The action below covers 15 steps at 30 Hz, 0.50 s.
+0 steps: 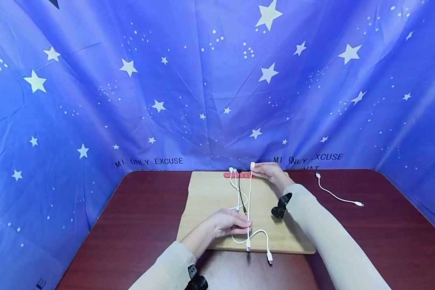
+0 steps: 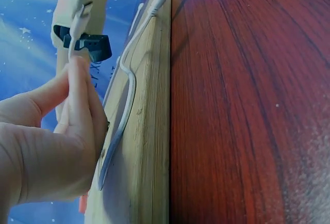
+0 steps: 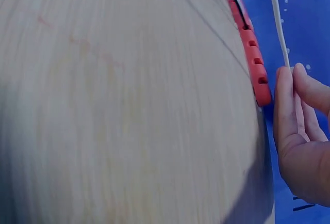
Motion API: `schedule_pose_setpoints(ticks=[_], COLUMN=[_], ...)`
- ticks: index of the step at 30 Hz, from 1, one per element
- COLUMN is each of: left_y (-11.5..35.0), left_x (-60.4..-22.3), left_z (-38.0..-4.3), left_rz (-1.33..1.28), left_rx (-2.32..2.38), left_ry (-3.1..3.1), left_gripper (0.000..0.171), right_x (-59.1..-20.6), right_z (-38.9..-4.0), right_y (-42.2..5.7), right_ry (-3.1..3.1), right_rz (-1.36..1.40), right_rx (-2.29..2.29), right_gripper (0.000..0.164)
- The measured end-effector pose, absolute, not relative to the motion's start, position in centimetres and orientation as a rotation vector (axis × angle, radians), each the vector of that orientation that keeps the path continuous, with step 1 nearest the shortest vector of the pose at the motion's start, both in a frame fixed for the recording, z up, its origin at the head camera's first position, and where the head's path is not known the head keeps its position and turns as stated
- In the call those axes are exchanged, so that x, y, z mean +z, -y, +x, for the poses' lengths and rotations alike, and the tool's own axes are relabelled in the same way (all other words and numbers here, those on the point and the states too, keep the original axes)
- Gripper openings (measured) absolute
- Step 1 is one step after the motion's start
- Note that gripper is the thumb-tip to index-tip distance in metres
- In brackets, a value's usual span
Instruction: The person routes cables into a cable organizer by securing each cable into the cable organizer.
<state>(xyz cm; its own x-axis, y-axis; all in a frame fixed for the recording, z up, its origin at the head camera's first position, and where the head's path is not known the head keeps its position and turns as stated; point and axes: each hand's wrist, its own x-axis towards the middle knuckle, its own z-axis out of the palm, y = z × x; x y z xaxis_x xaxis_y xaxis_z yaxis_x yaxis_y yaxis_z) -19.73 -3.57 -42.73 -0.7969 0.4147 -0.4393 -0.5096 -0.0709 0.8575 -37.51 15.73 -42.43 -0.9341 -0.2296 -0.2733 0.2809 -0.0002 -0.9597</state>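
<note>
A white USB cable (image 1: 250, 193) is stretched between my two hands above the wooden board. My left hand (image 1: 227, 222) pinches it near its lower end, and the plug (image 2: 81, 21) sticks out past the fingertips. At the far edge of the board, my right hand (image 1: 271, 173) pinches the cable's other end between thumb and fingers. Close beside that hand lies a red cable holder (image 3: 256, 64) with a row of slots. A black cable (image 1: 240, 187) and white cables (image 1: 235, 183) run from its left part, and one white cable's plug (image 1: 270, 257) hangs over the near edge.
The wooden board (image 1: 206, 193) lies on a dark red table (image 1: 141, 225). Another white cable (image 1: 335, 195) lies on the table to the right of the board. Behind the table hangs a blue curtain (image 1: 188, 121) with stars.
</note>
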Motion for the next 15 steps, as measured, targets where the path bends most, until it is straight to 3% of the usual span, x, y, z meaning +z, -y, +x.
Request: schedule_pose_setpoints(ticks=[15], left_y=[3.5], left_x=[-43.0], left_z=[-19.5], left_rz=[-0.154], left_rx=[1.968], left_ry=[-1.719], left_gripper=[0.024], right_x=[-42.9], right_z=[-38.8], right_y=[-13.0], right_ry=[-2.269], right_rz=[0.067], right_rx=[-1.83], right_gripper=[0.046])
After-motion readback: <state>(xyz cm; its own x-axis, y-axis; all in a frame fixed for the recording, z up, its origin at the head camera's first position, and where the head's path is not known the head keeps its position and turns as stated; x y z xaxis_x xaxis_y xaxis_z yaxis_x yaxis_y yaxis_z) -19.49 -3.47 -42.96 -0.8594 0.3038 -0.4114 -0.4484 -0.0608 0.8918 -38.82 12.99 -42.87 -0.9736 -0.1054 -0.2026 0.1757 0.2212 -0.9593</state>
